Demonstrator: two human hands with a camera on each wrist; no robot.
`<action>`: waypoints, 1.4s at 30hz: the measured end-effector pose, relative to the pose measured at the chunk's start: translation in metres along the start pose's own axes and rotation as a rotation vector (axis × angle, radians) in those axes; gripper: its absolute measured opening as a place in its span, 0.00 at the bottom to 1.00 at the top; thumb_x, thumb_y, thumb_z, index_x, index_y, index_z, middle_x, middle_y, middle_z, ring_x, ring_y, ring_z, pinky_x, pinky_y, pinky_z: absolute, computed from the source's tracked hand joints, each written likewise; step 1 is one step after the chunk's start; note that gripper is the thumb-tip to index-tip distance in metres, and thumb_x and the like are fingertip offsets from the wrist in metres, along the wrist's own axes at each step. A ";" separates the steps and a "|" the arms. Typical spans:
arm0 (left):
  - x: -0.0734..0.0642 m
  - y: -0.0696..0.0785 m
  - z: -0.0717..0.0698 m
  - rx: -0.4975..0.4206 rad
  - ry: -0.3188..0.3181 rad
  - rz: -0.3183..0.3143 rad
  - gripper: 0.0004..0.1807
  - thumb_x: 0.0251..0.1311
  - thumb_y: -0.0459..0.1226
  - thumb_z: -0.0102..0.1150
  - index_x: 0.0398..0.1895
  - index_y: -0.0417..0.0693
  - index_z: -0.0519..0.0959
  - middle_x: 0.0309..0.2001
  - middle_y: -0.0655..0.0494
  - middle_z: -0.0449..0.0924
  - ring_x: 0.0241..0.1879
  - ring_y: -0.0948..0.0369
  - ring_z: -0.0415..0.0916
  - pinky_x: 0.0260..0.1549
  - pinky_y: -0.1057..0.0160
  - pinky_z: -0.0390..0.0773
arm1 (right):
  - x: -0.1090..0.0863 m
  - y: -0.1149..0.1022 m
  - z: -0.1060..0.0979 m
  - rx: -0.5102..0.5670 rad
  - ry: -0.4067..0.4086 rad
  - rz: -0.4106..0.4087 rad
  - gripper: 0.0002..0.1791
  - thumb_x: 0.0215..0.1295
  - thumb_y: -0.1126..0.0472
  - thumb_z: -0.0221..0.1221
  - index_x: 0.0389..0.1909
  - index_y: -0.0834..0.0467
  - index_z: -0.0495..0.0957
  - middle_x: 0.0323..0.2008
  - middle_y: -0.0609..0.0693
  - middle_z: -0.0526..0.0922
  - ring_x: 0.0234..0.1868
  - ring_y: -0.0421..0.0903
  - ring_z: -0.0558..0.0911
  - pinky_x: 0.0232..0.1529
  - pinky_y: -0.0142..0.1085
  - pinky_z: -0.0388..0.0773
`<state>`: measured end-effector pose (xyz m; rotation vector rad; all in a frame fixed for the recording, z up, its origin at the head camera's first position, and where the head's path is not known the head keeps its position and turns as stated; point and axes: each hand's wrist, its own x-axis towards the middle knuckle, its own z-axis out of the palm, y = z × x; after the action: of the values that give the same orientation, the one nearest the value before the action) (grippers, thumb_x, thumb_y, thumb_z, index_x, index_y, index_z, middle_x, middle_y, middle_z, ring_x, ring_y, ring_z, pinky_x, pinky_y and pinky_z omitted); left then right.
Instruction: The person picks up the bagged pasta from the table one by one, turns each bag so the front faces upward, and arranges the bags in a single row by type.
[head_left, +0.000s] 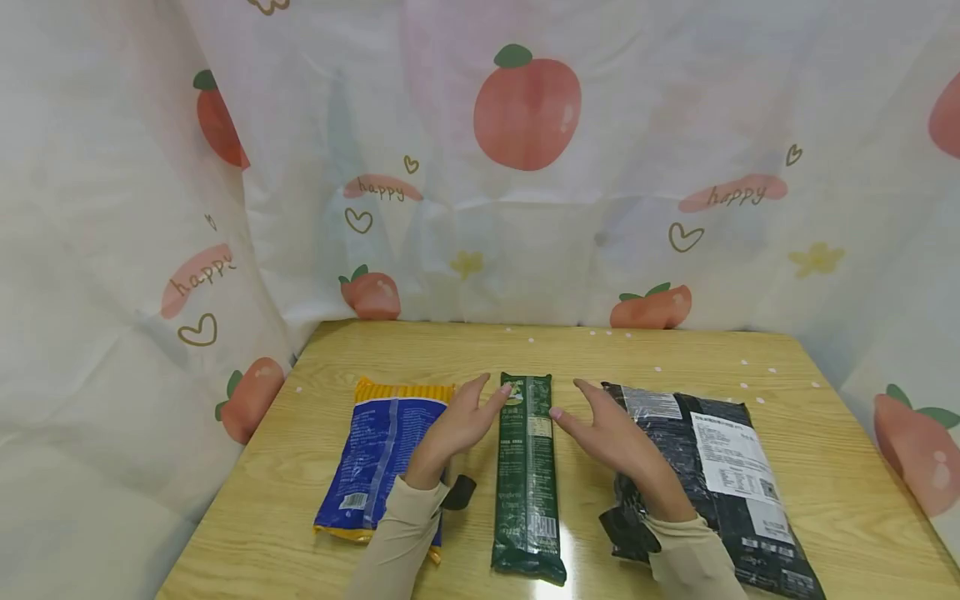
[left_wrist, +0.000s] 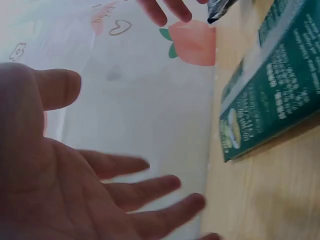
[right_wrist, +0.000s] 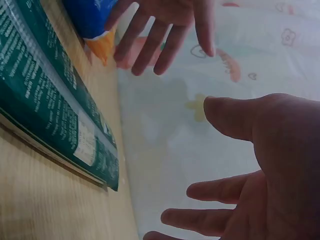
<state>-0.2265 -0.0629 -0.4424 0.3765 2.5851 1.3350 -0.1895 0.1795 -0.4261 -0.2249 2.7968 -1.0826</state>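
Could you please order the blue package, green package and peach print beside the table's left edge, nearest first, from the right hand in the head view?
1. Green package, just left of the right hand.
2. Blue package, farther left.
3. Peach print, leftmost, on the cloth.

White fruit-print cloth point(head_left: 540, 242) at 12 o'clock, wraps to 9 and 3; wood-grain table point(head_left: 427, 354) at 6, bright glare point(head_left: 567, 546)

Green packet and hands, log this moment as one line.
left hand: holds nothing; right hand: holds nothing; green packet: on table, between hands; blue packet: left; black packet: right
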 end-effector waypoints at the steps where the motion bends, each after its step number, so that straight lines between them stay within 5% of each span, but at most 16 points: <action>1: 0.000 -0.002 0.001 -0.015 -0.015 -0.020 0.43 0.78 0.58 0.42 0.82 0.37 0.51 0.81 0.34 0.52 0.80 0.38 0.52 0.76 0.35 0.57 | 0.000 0.000 0.002 0.005 -0.016 0.002 0.48 0.77 0.38 0.53 0.81 0.68 0.50 0.79 0.73 0.54 0.78 0.74 0.57 0.71 0.70 0.62; 5: 0.000 -0.008 0.007 -0.045 -0.080 -0.094 0.46 0.78 0.58 0.42 0.82 0.34 0.45 0.81 0.32 0.51 0.79 0.37 0.55 0.75 0.36 0.60 | 0.001 0.000 0.008 0.006 -0.061 -0.002 0.48 0.76 0.39 0.54 0.80 0.70 0.50 0.78 0.75 0.55 0.77 0.74 0.59 0.70 0.69 0.64; 9: 0.000 -0.011 0.011 -0.020 -0.125 -0.126 0.48 0.77 0.61 0.42 0.82 0.32 0.47 0.77 0.30 0.61 0.73 0.38 0.67 0.69 0.38 0.71 | 0.003 0.001 0.014 -0.002 -0.092 -0.003 0.47 0.77 0.42 0.54 0.79 0.73 0.50 0.76 0.76 0.58 0.75 0.74 0.62 0.69 0.67 0.67; 12: 0.000 -0.012 0.013 -0.008 -0.149 -0.158 0.48 0.76 0.62 0.44 0.80 0.31 0.52 0.63 0.30 0.77 0.51 0.43 0.84 0.56 0.44 0.82 | 0.004 0.000 0.021 -0.009 -0.109 0.003 0.48 0.77 0.43 0.55 0.78 0.75 0.50 0.74 0.77 0.60 0.73 0.74 0.65 0.68 0.66 0.70; 16: -0.001 -0.015 0.014 -0.019 -0.174 -0.194 0.44 0.75 0.61 0.49 0.74 0.30 0.65 0.41 0.37 0.83 0.28 0.51 0.82 0.39 0.51 0.87 | 0.004 0.000 0.030 0.015 -0.141 0.037 0.50 0.76 0.44 0.57 0.77 0.77 0.48 0.70 0.79 0.65 0.43 0.66 0.87 0.53 0.54 0.83; 19: -0.001 -0.017 0.016 -0.036 -0.180 -0.197 0.42 0.74 0.59 0.51 0.71 0.29 0.67 0.39 0.41 0.83 0.36 0.52 0.86 0.38 0.52 0.88 | 0.003 0.000 0.034 0.052 -0.168 0.062 0.50 0.75 0.46 0.59 0.78 0.77 0.46 0.68 0.79 0.67 0.18 0.54 0.82 0.30 0.44 0.83; 23: -0.002 -0.017 0.017 -0.078 -0.177 -0.213 0.45 0.73 0.59 0.53 0.75 0.28 0.62 0.46 0.38 0.84 0.45 0.48 0.87 0.37 0.51 0.89 | 0.003 -0.001 0.037 0.080 -0.174 0.073 0.47 0.74 0.48 0.60 0.77 0.77 0.51 0.65 0.78 0.72 0.19 0.50 0.82 0.20 0.42 0.81; 29: 0.000 -0.023 0.016 -0.169 -0.203 -0.213 0.41 0.74 0.55 0.54 0.71 0.27 0.65 0.56 0.31 0.82 0.49 0.44 0.87 0.37 0.50 0.89 | 0.005 0.001 0.043 0.158 -0.180 0.039 0.26 0.72 0.54 0.63 0.61 0.68 0.72 0.49 0.64 0.83 0.34 0.48 0.84 0.21 0.44 0.84; 35: 0.004 -0.031 0.021 -0.271 -0.212 -0.210 0.28 0.76 0.51 0.54 0.56 0.32 0.75 0.48 0.35 0.86 0.44 0.46 0.89 0.39 0.52 0.89 | 0.008 0.007 0.046 0.199 -0.216 -0.066 0.22 0.72 0.58 0.63 0.56 0.71 0.74 0.42 0.62 0.83 0.31 0.47 0.84 0.23 0.41 0.84; 42: 0.009 -0.034 0.024 -0.368 -0.231 -0.208 0.27 0.76 0.48 0.53 0.61 0.32 0.77 0.45 0.39 0.87 0.41 0.51 0.88 0.40 0.53 0.89 | 0.014 0.012 0.050 0.222 -0.207 -0.135 0.20 0.71 0.62 0.62 0.56 0.73 0.75 0.38 0.60 0.84 0.32 0.45 0.83 0.31 0.37 0.83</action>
<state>-0.2322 -0.0612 -0.4846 0.1788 2.0739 1.5466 -0.1955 0.1527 -0.4721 -0.4767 2.4864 -1.3064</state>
